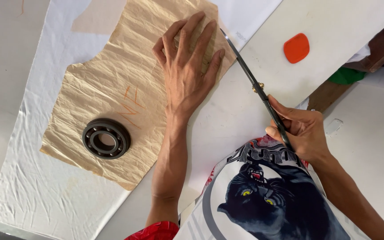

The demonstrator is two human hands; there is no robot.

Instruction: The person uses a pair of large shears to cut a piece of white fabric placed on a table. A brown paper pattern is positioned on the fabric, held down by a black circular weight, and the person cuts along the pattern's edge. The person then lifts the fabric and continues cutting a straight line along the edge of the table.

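A crumpled brown paper pattern lies on white fabric spread over a table. My left hand presses flat on the pattern's right end, fingers spread. My right hand grips a pair of dark scissors, whose blades run along the pattern's right edge, at the fabric's border. A round black bearing rests on the pattern's lower left part. Orange marks are drawn on the paper near its middle.
An orange rounded piece of chalk lies on the white table surface beyond the scissors. A wooden piece and something green sit at the right edge. My printed shirt fills the bottom middle.
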